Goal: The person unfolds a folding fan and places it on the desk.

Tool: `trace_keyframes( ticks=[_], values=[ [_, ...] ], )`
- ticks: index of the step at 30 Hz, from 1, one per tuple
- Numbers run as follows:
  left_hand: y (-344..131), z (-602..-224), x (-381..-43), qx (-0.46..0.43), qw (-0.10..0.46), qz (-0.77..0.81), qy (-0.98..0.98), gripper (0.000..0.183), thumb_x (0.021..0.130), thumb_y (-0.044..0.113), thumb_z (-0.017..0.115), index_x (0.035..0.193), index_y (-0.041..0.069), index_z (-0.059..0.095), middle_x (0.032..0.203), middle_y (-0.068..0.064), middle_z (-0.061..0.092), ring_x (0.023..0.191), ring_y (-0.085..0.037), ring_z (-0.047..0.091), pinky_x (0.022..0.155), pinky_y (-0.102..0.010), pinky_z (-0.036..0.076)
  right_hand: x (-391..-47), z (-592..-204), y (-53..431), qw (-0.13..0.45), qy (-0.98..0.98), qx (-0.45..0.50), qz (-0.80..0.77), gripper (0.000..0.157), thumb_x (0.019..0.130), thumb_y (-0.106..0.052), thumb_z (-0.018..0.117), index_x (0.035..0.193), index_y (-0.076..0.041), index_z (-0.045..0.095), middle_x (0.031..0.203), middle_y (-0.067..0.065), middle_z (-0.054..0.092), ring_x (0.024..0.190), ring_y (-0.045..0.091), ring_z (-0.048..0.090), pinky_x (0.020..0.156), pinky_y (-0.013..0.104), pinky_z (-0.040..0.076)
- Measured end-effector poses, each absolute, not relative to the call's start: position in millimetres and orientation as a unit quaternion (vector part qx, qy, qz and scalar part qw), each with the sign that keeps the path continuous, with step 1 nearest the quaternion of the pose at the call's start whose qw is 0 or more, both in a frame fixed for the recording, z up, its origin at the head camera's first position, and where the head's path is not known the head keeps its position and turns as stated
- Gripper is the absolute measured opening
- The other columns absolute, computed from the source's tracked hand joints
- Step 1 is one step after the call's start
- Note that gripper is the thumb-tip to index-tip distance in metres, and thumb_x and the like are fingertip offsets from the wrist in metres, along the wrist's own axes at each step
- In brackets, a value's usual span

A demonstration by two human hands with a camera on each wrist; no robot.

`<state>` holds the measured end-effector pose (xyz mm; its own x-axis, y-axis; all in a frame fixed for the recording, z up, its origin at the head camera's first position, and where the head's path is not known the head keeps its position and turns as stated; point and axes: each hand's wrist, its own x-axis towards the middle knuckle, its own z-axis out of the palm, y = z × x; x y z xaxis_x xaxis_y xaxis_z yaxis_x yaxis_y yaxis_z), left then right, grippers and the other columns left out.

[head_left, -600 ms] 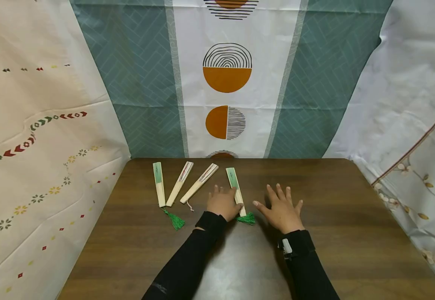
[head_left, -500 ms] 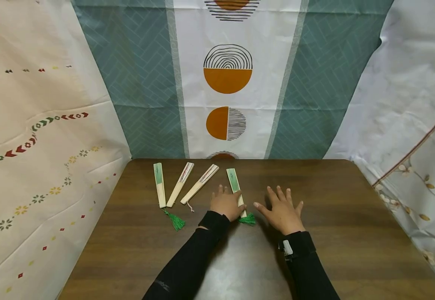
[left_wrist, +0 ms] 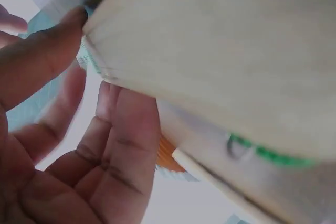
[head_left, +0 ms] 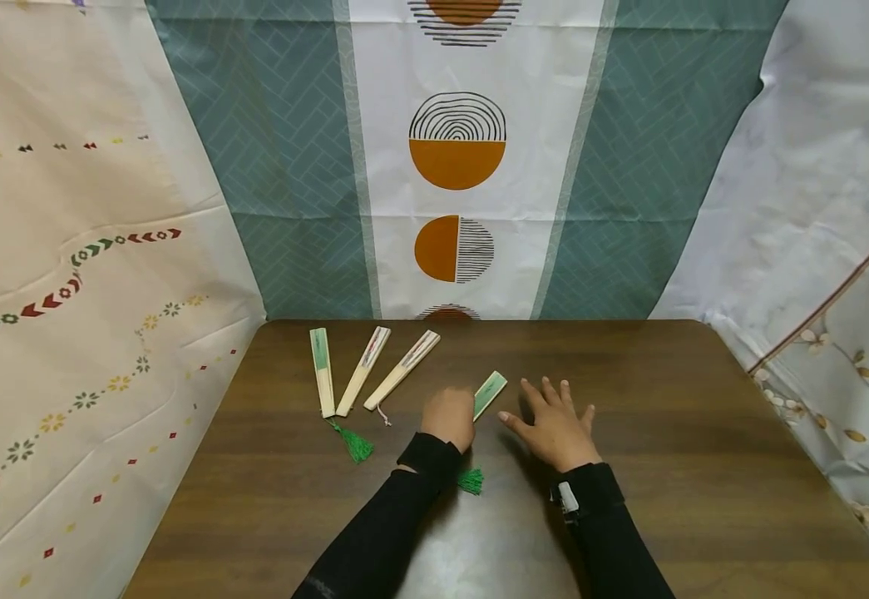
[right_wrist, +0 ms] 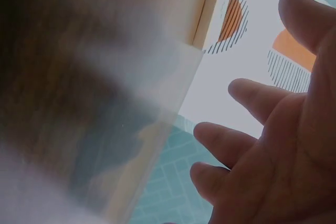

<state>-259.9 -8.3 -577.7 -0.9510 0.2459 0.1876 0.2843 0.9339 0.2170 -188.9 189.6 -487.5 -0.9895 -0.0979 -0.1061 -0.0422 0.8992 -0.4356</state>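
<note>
Left hand (head_left: 451, 416): grip pinching green-topped folded fan (head_left: 490, 396), slanted between hands over brown tabletop (head_left: 666, 399); green tassel (head_left: 471, 481) showing below hand. Right hand (head_left: 557, 428): fingers spread, just beside fan. Three other fans (head_left: 363, 371) lying farther left.

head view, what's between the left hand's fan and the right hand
In the head view, only a bare strip of tabletop lies between the held fan and the right hand.

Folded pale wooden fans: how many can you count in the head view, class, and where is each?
4: green-topped fan far left; white-topped fan beside it; more slanted white-topped fan third; second green-topped fan in the left hand, which partly hides it.
</note>
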Motion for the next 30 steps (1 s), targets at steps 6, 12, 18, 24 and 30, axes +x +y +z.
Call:
trace_keyframes(
  ticks=[6, 12, 18, 24, 30],
  values=[
    [-21.2, -560.2, -259.0, -0.116, -0.022, -0.209, -0.971, 0.042, 0.085, 0.03, 0.104, 0.099, 0.01, 0.07, 0.08, -0.007, 0.075, 0.071, -0.025, 0.073, 0.063, -0.04, 0.062, -188.5, -489.8, 187.1, 0.068, 0.971, -0.04, -0.227, 0.086, 0.112, -0.066, 0.062, 0.178, -0.015, 0.039, 0.186, 0.03, 0.026, 0.174, 0.059, 0.009, 0.128, 0.099, 0.003],
    [-34.3, -550.6, -267.9, -0.141, -0.038, -0.301, -0.942, 0.04, 0.093, 0.03, 0.095, 0.072, 0.019, 0.063, 0.064, 0.01, 0.052, 0.061, -0.01, 0.05, 0.054, -0.026, 0.041, -193.6, -487.6, 185.7, 0.055, 0.961, -0.055, -0.267, 0.083, 0.115, -0.058, 0.063, 0.173, -0.001, 0.044, 0.182, 0.032, 0.033, 0.174, 0.057, 0.018, 0.136, 0.088, 0.017],
    [-39.0, -496.0, -248.4, -0.163, -0.108, -0.494, -0.847, 0.023, 0.105, 0.019, 0.084, 0.115, 0.0, 0.076, 0.093, -0.013, 0.082, 0.074, -0.015, 0.066, 0.063, -0.024, 0.051, -201.4, -478.7, 179.4, 0.022, 0.928, -0.078, -0.364, 0.065, 0.121, -0.046, 0.056, 0.161, 0.004, 0.058, 0.161, 0.03, 0.064, 0.152, 0.052, 0.06, 0.125, 0.071, 0.052],
    [-36.2, -483.5, -235.2, -0.142, -0.18, -0.595, -0.771, 0.022, 0.107, 0.004, 0.079, 0.124, -0.009, 0.073, 0.094, -0.013, 0.082, 0.074, -0.006, 0.064, 0.067, -0.024, 0.054, -209.2, -478.6, 171.5, 0.026, 0.882, -0.066, -0.465, 0.05, 0.121, -0.039, 0.057, 0.149, 0.001, 0.071, 0.137, 0.024, 0.08, 0.11, 0.036, 0.082, 0.09, 0.046, 0.071],
    [-38.3, -487.3, -234.7, -0.14, -0.206, -0.605, -0.756, 0.021, 0.107, 0.002, 0.077, 0.125, -0.009, 0.073, 0.093, -0.007, 0.08, 0.075, -0.007, 0.069, 0.066, -0.029, 0.067, -211.4, -479.8, 164.5, 0.053, 0.822, -0.042, -0.565, 0.038, 0.119, -0.026, 0.063, 0.137, 0.005, 0.076, 0.123, 0.026, 0.082, 0.094, 0.026, 0.085, 0.081, 0.04, 0.075]
  ],
)
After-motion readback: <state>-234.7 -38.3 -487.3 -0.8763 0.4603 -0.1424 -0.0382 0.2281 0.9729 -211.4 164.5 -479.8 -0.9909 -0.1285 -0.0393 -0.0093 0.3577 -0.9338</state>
